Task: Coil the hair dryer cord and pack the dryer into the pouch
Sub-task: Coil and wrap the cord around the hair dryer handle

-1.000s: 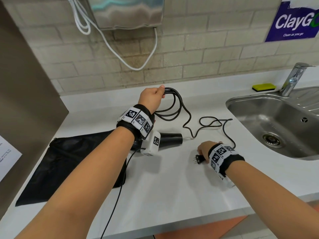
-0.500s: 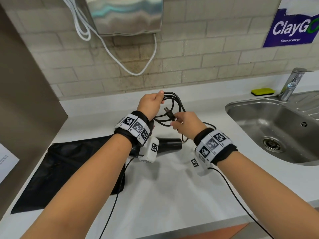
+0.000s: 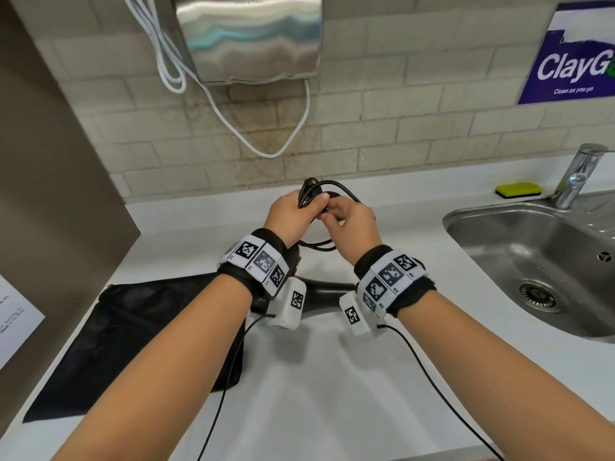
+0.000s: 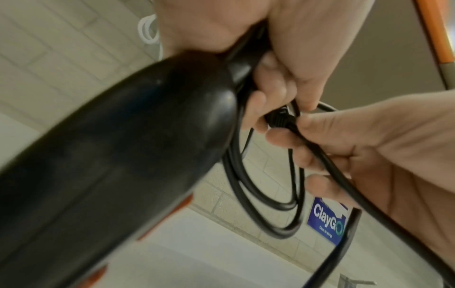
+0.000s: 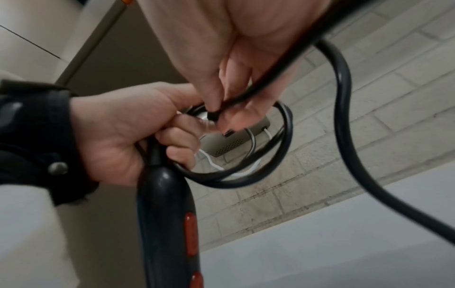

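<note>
My left hand (image 3: 293, 211) grips the gathered loops of the black cord (image 3: 336, 188) above the white counter (image 3: 332, 377). Right beside it, my right hand (image 3: 349, 221) pinches the plug end (image 4: 278, 118) against the coil. The loops (image 4: 270, 204) hang below both hands. The black hair dryer (image 3: 329, 287) with red buttons (image 5: 191, 231) sits under my wrists, its handle (image 4: 110, 155) reaching up to the left hand. I cannot tell if it rests on the counter. The black mesh pouch (image 3: 133, 327) lies flat at the left.
A steel sink (image 3: 532, 261) with a tap (image 3: 579, 174) and a yellow sponge (image 3: 519, 189) is at the right. A wall hand dryer (image 3: 249, 38) with a white cable (image 3: 266, 141) hangs above. A brown panel (image 3: 50, 194) stands at the left.
My right hand picked the plug up off the counter and carried it to the coil in my left hand. The loose cord on the counter is now gathered.
</note>
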`<state>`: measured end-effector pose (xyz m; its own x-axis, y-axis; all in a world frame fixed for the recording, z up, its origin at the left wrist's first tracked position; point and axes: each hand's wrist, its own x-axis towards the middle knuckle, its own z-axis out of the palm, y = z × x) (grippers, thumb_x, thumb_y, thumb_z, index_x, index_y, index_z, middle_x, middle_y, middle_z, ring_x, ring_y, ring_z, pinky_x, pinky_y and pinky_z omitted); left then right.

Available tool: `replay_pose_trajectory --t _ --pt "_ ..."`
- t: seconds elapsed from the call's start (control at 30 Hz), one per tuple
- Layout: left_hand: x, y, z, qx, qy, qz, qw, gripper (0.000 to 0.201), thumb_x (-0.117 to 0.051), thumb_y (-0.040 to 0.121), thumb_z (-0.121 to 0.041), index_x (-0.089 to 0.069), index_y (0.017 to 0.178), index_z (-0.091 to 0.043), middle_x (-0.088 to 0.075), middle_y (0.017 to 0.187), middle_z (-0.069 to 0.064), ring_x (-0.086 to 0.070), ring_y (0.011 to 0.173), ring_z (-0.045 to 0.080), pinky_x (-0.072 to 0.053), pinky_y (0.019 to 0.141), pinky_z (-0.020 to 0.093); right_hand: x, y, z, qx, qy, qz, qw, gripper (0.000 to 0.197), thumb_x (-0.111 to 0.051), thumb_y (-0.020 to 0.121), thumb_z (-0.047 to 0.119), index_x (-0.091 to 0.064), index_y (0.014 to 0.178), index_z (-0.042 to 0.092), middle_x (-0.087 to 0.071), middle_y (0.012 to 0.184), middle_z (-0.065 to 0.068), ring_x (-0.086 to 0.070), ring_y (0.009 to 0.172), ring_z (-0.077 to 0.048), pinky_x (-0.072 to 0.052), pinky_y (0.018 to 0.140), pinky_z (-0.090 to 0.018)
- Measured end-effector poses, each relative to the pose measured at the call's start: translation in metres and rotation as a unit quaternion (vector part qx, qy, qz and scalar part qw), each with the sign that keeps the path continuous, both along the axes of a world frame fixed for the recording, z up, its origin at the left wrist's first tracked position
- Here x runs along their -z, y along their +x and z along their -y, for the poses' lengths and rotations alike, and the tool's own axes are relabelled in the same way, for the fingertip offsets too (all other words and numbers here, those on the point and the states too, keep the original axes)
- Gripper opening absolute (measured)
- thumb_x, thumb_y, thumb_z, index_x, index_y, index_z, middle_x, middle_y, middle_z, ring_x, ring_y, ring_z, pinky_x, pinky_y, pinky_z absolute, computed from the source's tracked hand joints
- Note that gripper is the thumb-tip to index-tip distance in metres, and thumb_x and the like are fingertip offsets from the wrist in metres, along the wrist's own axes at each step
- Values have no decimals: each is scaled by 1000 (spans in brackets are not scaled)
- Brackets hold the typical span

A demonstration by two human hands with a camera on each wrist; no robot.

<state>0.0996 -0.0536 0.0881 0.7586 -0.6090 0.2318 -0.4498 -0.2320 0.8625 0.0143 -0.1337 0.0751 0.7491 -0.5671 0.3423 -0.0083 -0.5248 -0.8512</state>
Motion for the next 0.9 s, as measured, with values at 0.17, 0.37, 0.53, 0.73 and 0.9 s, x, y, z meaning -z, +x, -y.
replay_pose_trajectory --t 0.17,0.37,0.53,0.73,0.9 --pt "0 5 5 -46 -34 -41 998 32 -62 88 -30 -54 59 -19 -44 36 -11 -42 45 8 -34 51 23 -6 -9 6 -43 -61 -43 996 33 -52 89 4 -60 120 9 -68 109 -8 -61 88 -13 -45 88 -20" --pt "-2 5 11 -15 -22 -60 998 32 -63 88 -24 -52 58 -19 -42 30 -15 -39 31 -1 -30 45 16 -31 -15 23 93 -116 82 985 22 -48 92 20 -66 82 11 -54 61 5 -45 52 -3 -35 53 -18" --pt "-3 2 7 29 3 -65 997 34 -63 88 -20 -49 57 -18 -37 29 -14 -35 29 1 -27 43 16 -31 8 43 -19 -31 -39 999 33 -36 98 20 -57 120 7 -60 120 -9 -54 113 -19 -37 96 -24" --pt "-5 7 0 52 22 -75 996 36 -66 85 -21 -53 51 -21 -31 42 -6 -27 39 11 -22 47 27 -26 20 45 -166 47 -36 984 16 -45 94 7 -60 98 13 -60 100 -9 -56 94 -18 -44 91 -29" --pt "-7 7 -2 59 36 -69 995 31 -65 86 -21 -57 56 -23 -34 37 -11 -28 37 7 -23 47 27 -27 26 49 -188 70 -38 979 24 -48 92 2 -54 77 19 -57 76 0 -54 71 -12 -44 71 -21"
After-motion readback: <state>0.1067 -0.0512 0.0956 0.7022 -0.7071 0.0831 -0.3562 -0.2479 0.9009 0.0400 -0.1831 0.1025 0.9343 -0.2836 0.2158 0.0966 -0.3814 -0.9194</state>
